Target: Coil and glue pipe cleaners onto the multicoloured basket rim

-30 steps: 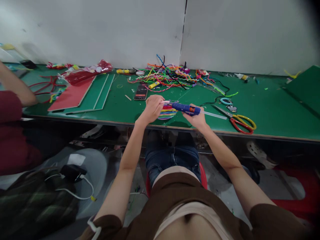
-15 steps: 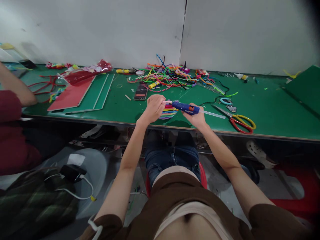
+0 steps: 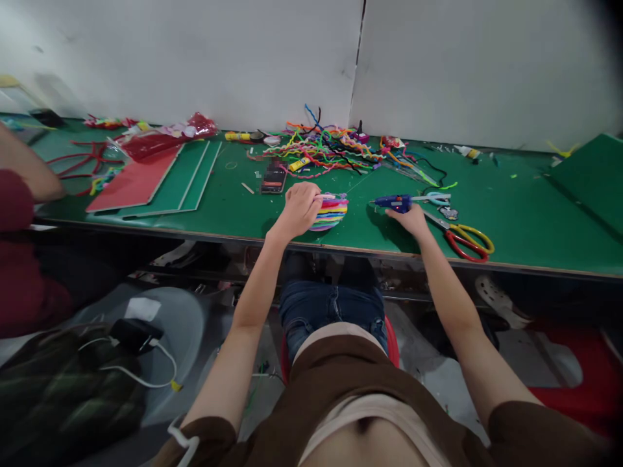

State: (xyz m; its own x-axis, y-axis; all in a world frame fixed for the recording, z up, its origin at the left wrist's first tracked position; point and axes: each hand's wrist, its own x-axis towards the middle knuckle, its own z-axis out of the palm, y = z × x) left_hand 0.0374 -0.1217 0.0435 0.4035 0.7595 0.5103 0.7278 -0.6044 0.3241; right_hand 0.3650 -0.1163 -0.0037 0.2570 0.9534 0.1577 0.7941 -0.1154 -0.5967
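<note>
My left hand (image 3: 300, 209) is closed on the upper left edge of a rounded, rainbow-striped craft piece (image 3: 331, 214), close to the table's front edge. A pale pink strip runs along the top of this piece, and my fingers hide its left end. To the right, my right hand (image 3: 411, 220) grips a blue hot glue gun (image 3: 395, 203) whose nozzle points left. A clear glue stick (image 3: 432, 198) juts from the gun's back. The nozzle is apart from the striped piece.
Scissors (image 3: 467, 239) with red and yellow handles lie right of my right hand. Behind my hands are a phone (image 3: 273, 178) and a heap of coloured pipe cleaners (image 3: 331, 148). Boards (image 3: 139, 181) lie at left, near a co-worker's arm (image 3: 29, 159).
My right hand has carried the glue gun to the right, away from the striped piece. My left hand stays in nearly the same place, still holding the piece.
</note>
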